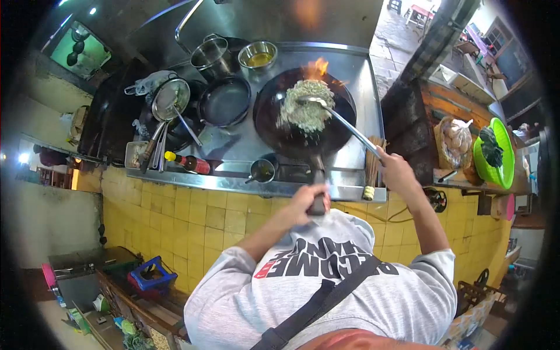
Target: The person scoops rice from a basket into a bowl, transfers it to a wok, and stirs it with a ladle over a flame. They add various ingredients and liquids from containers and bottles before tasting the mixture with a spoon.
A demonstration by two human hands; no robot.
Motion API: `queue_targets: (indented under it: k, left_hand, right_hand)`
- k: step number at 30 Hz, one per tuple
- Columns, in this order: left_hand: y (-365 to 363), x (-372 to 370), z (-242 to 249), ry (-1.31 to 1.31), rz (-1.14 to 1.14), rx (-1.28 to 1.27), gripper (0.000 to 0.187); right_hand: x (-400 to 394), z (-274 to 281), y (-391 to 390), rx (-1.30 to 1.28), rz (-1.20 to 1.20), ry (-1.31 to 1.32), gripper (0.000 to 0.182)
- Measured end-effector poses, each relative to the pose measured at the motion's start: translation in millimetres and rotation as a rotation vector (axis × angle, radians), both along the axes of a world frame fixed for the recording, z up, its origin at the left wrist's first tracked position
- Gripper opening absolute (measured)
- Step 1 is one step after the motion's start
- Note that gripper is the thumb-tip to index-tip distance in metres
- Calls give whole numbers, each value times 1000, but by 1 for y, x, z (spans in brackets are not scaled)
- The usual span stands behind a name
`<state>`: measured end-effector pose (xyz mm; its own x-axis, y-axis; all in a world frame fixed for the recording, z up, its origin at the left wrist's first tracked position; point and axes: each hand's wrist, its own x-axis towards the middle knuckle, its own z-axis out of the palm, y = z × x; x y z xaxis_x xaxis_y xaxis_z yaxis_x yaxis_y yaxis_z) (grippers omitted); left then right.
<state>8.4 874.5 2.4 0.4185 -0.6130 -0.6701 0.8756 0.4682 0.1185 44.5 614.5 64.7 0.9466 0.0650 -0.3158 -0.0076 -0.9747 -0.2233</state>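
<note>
A black wok (274, 137) sits on the steel stove, tilted or level I cannot tell. My left hand (310, 201) is closed round its dark handle (318, 175) at the stove's front edge. Pale, rice-like food (306, 116) fills the middle of the wok, partly in the air or heaped. Orange flames (318, 67) rise at the wok's back rim. In my right hand (396, 169) is the long metal shaft of a ladle (353, 128), gripped to the right of the wok. The ladle's head lies over the food.
An empty black pan (224, 102), a steel pot (210, 56) and a bowl of yellow liquid (257, 56) stand to the left. Near the front edge are a sauce bottle (189, 163) and a small pot (263, 170). A bamboo brush (373, 169) lies right; a green basket (504, 157) stands beyond.
</note>
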Motion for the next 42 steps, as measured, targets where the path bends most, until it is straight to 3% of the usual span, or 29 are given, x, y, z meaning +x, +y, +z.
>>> queue_targets:
  k: [2,4,6,7,9,10,12,14,16,18,19,20,21,22,23,24,25,27,28,29,30,31,32,33,34,35,37,40,42]
  left_hand:
    - [1,-4,4,-103,-61,80,17]
    - [7,16,-34,-152,45,92,13]
    - [13,36,-94,-472,111,197,11]
    - [20,53,-134,-589,42,291,11]
    - [27,69,-153,-569,66,341,13]
    - [29,78,-154,-578,48,395,14]
    - [26,81,-150,-569,71,418,15]
    - [30,84,-143,-551,83,450,18]
    - [29,90,-141,-504,-27,500,15]
    - [25,90,-163,-526,30,366,13]
    - [8,87,-159,-425,166,401,13]
    - [-12,75,-101,-372,166,558,14]
    - [-26,60,-52,-247,301,323,15]
    - [-25,57,-11,-70,326,-245,15]
    - [-21,50,23,-244,163,-128,13]
    - [-22,45,34,-27,178,-287,14]
    - [-15,54,36,-71,177,-229,14]
    - [0,60,6,-128,203,-191,15]
    - [10,72,-33,-175,224,-217,17]
    - [11,66,-70,-307,280,-80,17]
    - [11,57,-81,-189,304,25,17]
    - [2,39,-72,-295,186,202,17]
    - [-12,24,-103,-566,149,307,15]
    - [-15,8,-32,-244,99,134,19]
    - [-18,-4,8,-188,99,114,19]
    - [-16,0,11,-222,53,164,18]
    - [-7,19,0,-313,37,201,15]
    - [11,63,-85,-315,235,174,13]
    - [-3,46,-86,-326,311,244,15]
  right_hand:
    - [15,11,-14,366,111,-70,37]
    - [25,6,12,337,-132,122,31]
    - [35,-90,35,235,146,-158,31]
    - [36,-101,37,239,136,-152,31]
    - [60,-113,36,235,35,2,32]
    - [76,-110,34,225,-5,67,32]
    - [88,-25,22,133,-60,247,32]
    - [92,-77,27,137,-97,-5,28]
    - [83,-138,56,12,29,-233,30]
    - [73,-122,71,178,-65,93,37]
    - [62,-90,63,237,-23,148,38]
    - [60,-62,49,300,23,190,40]
    - [58,-49,28,153,165,10,42]
    - [47,-37,13,5,301,-176,44]
    - [33,-14,13,-45,348,-238,47]
    - [24,8,14,-96,391,-307,51]
    - [21,26,19,-88,414,-327,51]
    - [2,44,32,-272,300,30,57]
    - [-3,38,31,-273,320,24,57]
    - [-6,30,27,-236,319,-33,57]
    - [-10,23,24,-199,322,-90,57]
    - [-13,19,24,-233,348,-95,56]
    - [-13,16,29,-258,328,-93,56]
    - [-14,18,38,-270,288,-88,56]
    - [-16,19,43,-283,244,-70,56]
    - [-14,15,44,-279,243,-74,56]
    - [-20,-4,38,-180,223,-80,54]
    - [-15,-18,30,-169,189,-129,53]
    - [2,-22,17,-153,95,-179,49]
